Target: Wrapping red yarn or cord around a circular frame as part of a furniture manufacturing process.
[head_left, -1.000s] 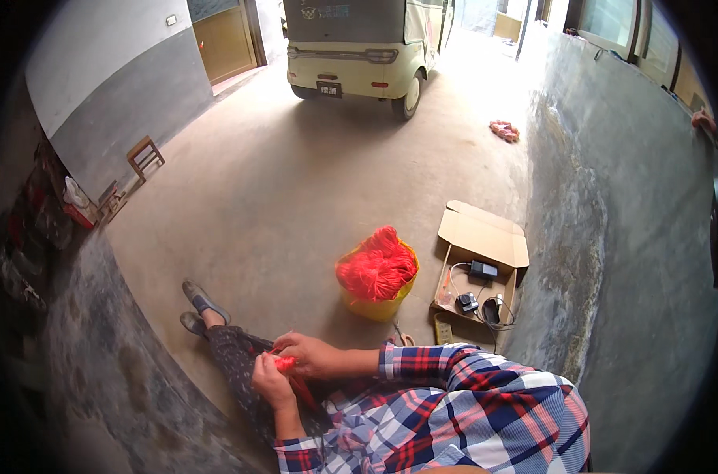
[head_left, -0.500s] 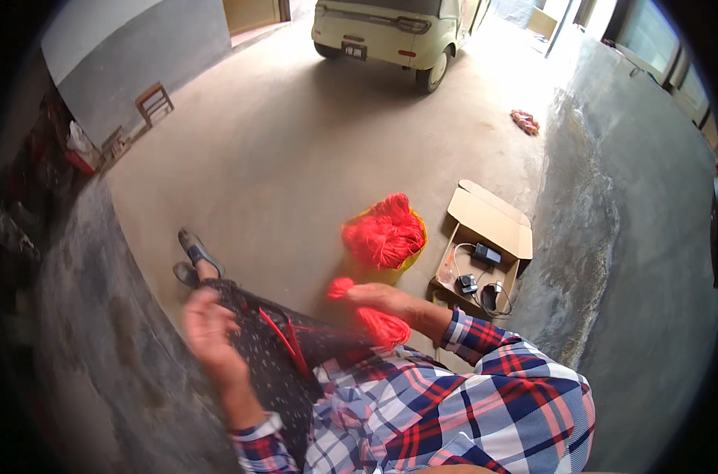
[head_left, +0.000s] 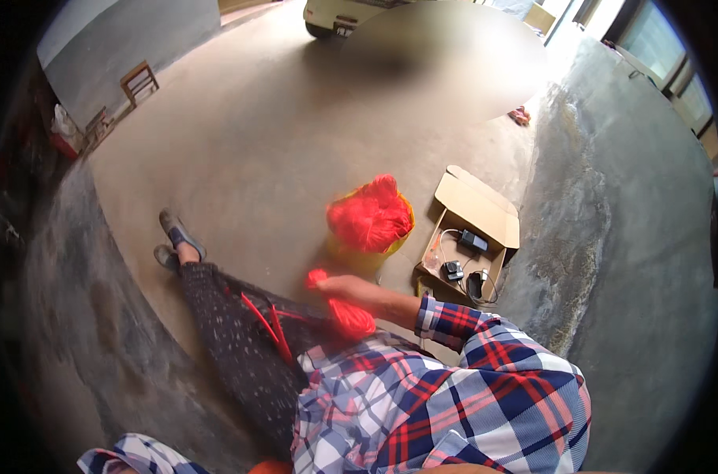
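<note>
Over my lap, my right hand (head_left: 345, 289) is closed round a bundle of red yarn (head_left: 351, 318). One end of the bundle sticks out past the fingers, and the thicker part hangs below the hand. My left hand is out of sight; only its plaid sleeve (head_left: 142, 454) shows at the lower left edge. Red strands (head_left: 270, 322) lie across my dark speckled trousers (head_left: 236, 355). Just beyond my right hand stands a yellow container (head_left: 359, 259) heaped with red yarn (head_left: 372, 215). Something orange-red (head_left: 269, 468), too cut off to name, shows at the bottom edge.
An open cardboard box (head_left: 483, 207) with a black adapter (head_left: 473, 240), cables and small devices sits right of the container. A small wooden chair (head_left: 139, 83) stands by the far left wall. Part of a pale vehicle (head_left: 335, 17) shows at the top, beside a blurred patch.
My left hand has dropped from beside my knees to below the lower left edge. My right hand still holds the yarn. The whole view has shifted, with things sitting slightly further left and higher.
</note>
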{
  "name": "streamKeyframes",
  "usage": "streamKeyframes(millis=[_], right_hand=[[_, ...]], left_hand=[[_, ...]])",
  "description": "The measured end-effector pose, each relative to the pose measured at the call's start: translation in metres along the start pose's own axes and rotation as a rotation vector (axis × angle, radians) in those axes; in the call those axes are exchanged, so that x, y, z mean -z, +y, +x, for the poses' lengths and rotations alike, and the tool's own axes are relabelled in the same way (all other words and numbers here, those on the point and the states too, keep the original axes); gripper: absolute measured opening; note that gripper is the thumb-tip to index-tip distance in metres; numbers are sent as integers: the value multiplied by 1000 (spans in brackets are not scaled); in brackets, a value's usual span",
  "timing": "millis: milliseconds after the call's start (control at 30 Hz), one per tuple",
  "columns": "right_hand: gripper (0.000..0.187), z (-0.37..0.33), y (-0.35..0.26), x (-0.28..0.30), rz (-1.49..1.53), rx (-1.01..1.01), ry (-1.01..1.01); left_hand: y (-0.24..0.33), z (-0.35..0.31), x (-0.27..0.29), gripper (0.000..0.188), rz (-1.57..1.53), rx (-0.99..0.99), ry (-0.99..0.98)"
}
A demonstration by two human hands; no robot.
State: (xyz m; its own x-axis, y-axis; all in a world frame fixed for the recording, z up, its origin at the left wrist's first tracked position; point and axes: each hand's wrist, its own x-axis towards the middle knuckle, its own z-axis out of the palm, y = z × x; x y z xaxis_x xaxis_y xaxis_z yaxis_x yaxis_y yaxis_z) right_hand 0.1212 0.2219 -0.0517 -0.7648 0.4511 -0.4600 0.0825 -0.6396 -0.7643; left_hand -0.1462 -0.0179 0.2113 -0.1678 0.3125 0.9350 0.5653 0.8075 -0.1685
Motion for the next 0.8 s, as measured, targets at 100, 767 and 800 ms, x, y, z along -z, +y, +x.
streamKeyframes(millis=[100, 767, 800], right_hand=[[22, 11, 4, -7, 0, -63, -82], [12, 11, -6, -5, -1, -74, -132], [11, 11, -4, -7, 72, -89, -88]], left_hand=[[14, 6, -8, 59, 139, -15, 44], [44, -49, 7, 53, 1402, -211, -161], [40, -51, 14, 53, 1494, -254, -179]])
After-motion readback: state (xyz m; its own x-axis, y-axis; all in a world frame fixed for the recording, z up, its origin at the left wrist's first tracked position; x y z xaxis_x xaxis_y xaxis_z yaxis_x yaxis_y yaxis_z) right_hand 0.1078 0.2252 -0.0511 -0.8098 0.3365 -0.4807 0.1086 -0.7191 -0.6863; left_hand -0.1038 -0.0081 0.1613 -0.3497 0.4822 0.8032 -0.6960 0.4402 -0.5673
